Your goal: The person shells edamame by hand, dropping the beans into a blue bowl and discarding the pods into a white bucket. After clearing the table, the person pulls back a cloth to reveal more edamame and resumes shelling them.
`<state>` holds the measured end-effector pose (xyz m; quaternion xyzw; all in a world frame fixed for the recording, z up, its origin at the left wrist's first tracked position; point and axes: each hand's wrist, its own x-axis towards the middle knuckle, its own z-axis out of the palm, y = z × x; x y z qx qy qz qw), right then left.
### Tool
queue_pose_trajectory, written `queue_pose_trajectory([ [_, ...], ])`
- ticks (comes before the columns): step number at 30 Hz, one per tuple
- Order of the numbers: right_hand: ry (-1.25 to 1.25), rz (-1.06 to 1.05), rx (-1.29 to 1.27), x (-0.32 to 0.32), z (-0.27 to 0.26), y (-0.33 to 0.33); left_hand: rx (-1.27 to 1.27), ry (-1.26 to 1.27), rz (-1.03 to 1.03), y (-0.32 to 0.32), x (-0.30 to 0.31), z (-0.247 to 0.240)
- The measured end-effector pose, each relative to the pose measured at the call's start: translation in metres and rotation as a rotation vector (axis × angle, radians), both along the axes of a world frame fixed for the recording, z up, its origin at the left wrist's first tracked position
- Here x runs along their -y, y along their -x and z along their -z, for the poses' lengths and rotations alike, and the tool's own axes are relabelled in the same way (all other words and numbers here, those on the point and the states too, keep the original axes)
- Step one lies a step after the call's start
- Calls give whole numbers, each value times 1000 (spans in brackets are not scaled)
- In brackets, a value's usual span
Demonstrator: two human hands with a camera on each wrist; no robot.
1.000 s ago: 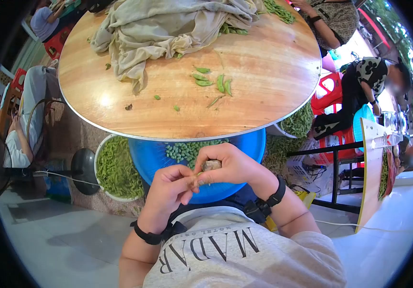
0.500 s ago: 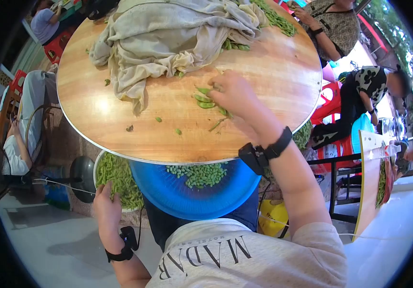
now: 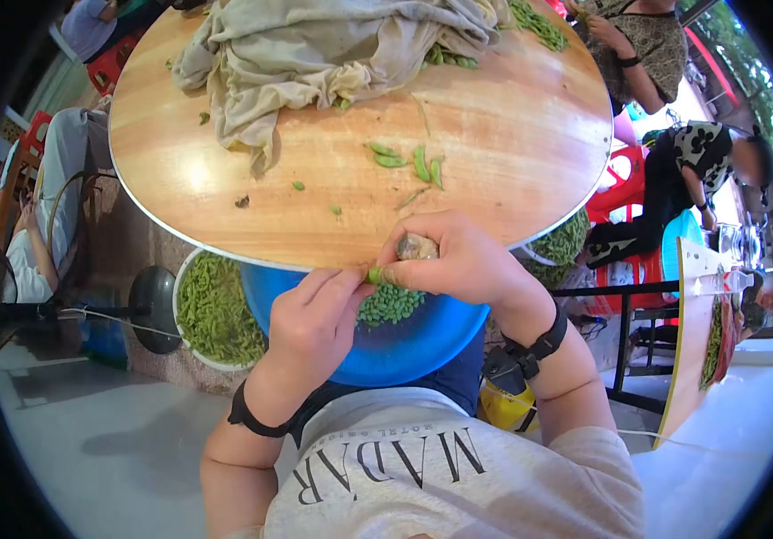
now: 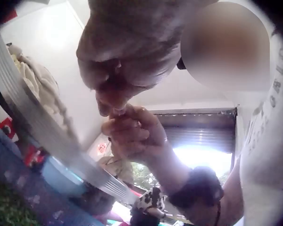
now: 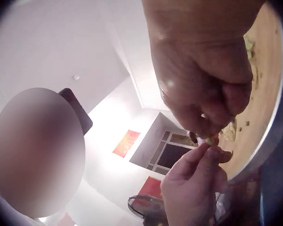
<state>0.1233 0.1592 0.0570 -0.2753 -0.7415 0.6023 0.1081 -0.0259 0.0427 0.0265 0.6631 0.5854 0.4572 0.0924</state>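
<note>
Above the near rim of the table, both hands meet at a small green pod. The left hand pinches its left end between thumb and fingers; the right hand holds the other end. A greyish-brown object, unclear in kind, shows at the right hand's curled fingers. Beneath the hands, shelled green beans lie in a blue basin. The right wrist view shows the pod between the left fingertips and the right hand. In the left wrist view the left hand hides it.
Several loose pods and a crumpled cloth lie on the table. At the left stands a white-rimmed container of pods; more pods sit at the right. Other people sit around, one in a patterned shirt.
My right hand has come back from the pods on the table, and my left hand has moved up from beside the pod container. They now hold a pod together; fewer pods lie on the table.
</note>
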Motion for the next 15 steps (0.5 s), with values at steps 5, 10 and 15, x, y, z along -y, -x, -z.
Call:
queue_pose_trajectory([
  [5, 462, 77, -120, 20, 15, -10, 241, 111, -39, -10, 14, 7],
  [10, 463, 52, -126, 36, 31, -8, 192, 124, -57, -16, 22, 4],
  [15, 397, 51, -98, 43, 27, -4, 63, 126, -58, -17, 26, 0],
])
